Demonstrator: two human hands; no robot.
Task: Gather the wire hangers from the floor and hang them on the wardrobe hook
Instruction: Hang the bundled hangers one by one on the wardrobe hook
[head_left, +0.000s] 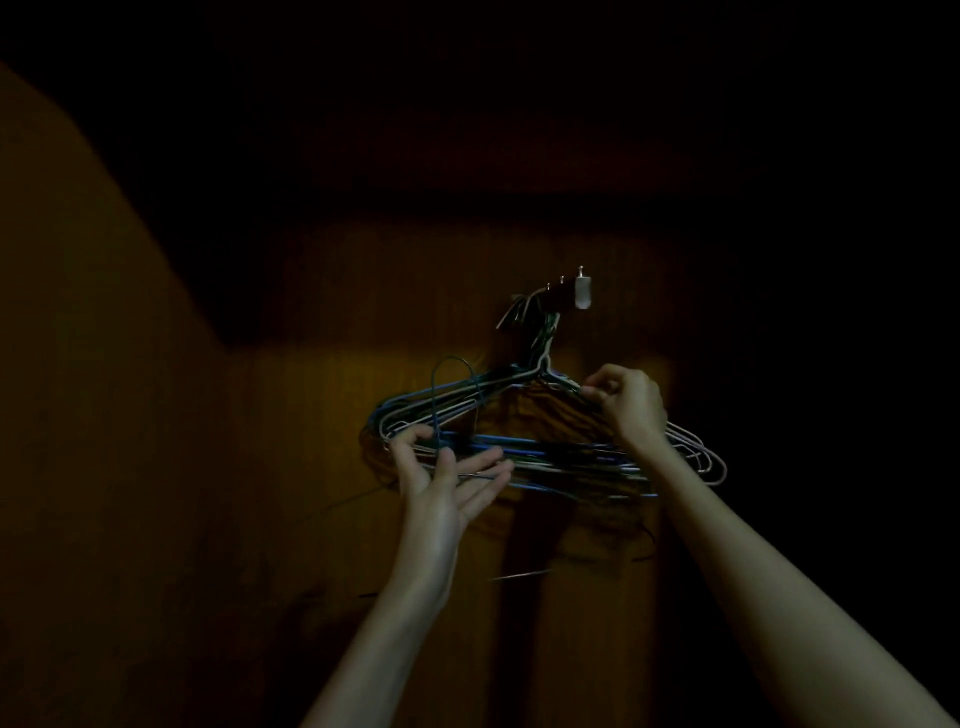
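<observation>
Dim head view. Bundle of thin wire hangers in blue, white and dark coatings (530, 447) hangs by its necks from the small metal hook rack (571, 292) on the brown wooden wardrobe panel (311, 415). Right hand (631, 402) pinches the bundle's right shoulder wires. Left hand (449, 475) is palm-up, fingers spread, touching the lower bars. 1 green hanger hook (451, 382) sticks up beside it.

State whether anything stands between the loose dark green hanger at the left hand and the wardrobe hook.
Yes. The bundle of hangers already on the wardrobe hook crowds it; their necks fill the space below. The loose green hanger sits left of them.
</observation>
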